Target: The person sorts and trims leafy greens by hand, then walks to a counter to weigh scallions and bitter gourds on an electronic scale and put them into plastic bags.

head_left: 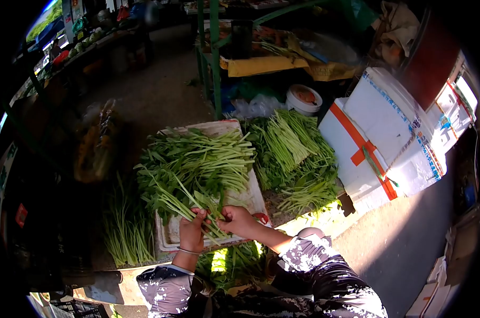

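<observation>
My left hand [191, 233] is closed around a few long leafy green stalks [172, 202] that look like water spinach. Against their lower part, my right hand [239, 220] pinches with its fingers, close beside the left. Both hands are over the near end of a white foam tray [258, 200]. A thick pile of the same greens [203, 153] fills the far part of that tray, cut stems pointing right. To its right lies another heap of stalks [290, 140]. More greens [126, 238] lie left of the tray, and some leaves [234, 265] are below it near my lap.
White foam boxes [367, 132] with orange tape stand at the right. Behind the greens are a white bucket [304, 99], clear plastic bags [261, 106] and a green metal post [215, 63]. A stall table with yellow cloth [263, 64] stands farther back.
</observation>
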`<state>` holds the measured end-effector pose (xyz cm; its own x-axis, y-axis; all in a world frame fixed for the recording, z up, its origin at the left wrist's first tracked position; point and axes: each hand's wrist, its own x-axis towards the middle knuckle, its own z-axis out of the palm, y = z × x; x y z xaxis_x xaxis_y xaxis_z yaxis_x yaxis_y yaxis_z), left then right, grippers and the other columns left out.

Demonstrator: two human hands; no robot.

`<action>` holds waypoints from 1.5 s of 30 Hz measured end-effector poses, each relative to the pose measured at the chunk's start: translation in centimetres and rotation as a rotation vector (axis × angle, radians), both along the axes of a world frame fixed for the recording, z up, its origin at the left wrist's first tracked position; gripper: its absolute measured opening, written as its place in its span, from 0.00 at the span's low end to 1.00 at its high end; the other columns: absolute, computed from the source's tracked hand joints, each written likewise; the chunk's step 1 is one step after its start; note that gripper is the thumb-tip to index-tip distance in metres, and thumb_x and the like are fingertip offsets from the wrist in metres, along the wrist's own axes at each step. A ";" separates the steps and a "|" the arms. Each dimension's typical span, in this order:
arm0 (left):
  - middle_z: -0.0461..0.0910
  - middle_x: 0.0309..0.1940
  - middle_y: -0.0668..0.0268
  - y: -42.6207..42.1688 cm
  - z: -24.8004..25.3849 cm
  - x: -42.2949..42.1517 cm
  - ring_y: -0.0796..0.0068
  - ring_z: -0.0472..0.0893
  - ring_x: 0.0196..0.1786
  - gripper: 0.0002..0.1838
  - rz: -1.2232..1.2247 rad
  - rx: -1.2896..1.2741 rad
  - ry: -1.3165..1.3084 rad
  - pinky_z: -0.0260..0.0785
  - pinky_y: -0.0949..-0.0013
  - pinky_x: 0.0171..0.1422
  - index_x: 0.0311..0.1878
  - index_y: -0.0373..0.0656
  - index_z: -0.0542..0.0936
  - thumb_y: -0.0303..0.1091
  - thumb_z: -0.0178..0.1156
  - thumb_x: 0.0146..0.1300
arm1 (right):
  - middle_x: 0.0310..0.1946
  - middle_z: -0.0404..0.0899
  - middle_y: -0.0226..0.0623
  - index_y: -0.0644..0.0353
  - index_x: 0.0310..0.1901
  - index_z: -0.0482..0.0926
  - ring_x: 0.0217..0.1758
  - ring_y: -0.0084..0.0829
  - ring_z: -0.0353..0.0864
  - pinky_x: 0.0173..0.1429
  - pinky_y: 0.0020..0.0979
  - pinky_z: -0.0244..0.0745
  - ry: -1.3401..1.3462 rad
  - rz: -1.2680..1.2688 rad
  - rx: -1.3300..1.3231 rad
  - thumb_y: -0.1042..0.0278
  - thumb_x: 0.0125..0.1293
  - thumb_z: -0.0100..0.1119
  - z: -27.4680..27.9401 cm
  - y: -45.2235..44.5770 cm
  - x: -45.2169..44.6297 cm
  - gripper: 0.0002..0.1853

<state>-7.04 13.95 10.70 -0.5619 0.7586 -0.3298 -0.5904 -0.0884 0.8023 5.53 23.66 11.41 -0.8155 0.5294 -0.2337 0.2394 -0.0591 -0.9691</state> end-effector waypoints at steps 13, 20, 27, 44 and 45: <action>0.76 0.29 0.67 -0.8 0.8 -2.8 0.80 0.71 0.24 0.05 0.110 -0.010 0.058 0.62 0.76 0.25 0.32 0.44 0.70 0.32 0.56 0.60 | 0.23 0.75 0.40 0.65 0.31 0.72 0.24 0.30 0.73 0.32 0.32 0.67 -0.160 0.208 0.339 0.68 0.47 0.61 -0.7 -1.1 1.0 0.12; 0.75 0.32 0.67 -1.2 1.3 -4.5 0.81 0.72 0.26 0.05 0.227 0.105 -0.022 0.62 0.77 0.25 0.34 0.47 0.69 0.35 0.55 0.61 | 0.23 0.75 0.39 0.64 0.33 0.73 0.25 0.30 0.74 0.31 0.32 0.68 -0.341 0.477 0.411 0.65 0.48 0.61 -1.6 -2.4 1.9 0.13; 0.75 0.32 0.67 -1.4 1.2 -5.1 0.81 0.72 0.26 0.05 0.176 0.070 0.000 0.62 0.78 0.23 0.34 0.46 0.69 0.35 0.53 0.62 | 0.34 0.77 0.40 0.60 0.54 0.68 0.35 0.34 0.77 0.39 0.31 0.71 -0.448 0.632 0.639 0.55 0.56 0.56 -2.3 0.1 2.5 0.26; 0.76 0.29 0.67 0.1 0.0 -1.9 0.80 0.74 0.23 0.05 0.053 -0.022 -0.026 0.61 0.77 0.21 0.31 0.46 0.69 0.30 0.56 0.59 | 0.22 0.78 0.34 0.59 0.43 0.78 0.23 0.21 0.74 0.29 0.25 0.68 -0.044 0.139 0.292 0.57 0.60 0.55 -1.1 -0.5 1.1 0.16; 0.75 0.27 0.68 0.1 -0.1 -1.9 0.80 0.74 0.23 0.05 0.034 -0.042 -0.013 0.60 0.78 0.20 0.32 0.45 0.69 0.30 0.56 0.59 | 0.23 0.78 0.34 0.59 0.43 0.78 0.23 0.21 0.75 0.29 0.26 0.68 -0.048 0.151 0.265 0.58 0.60 0.56 -1.1 -0.5 1.1 0.15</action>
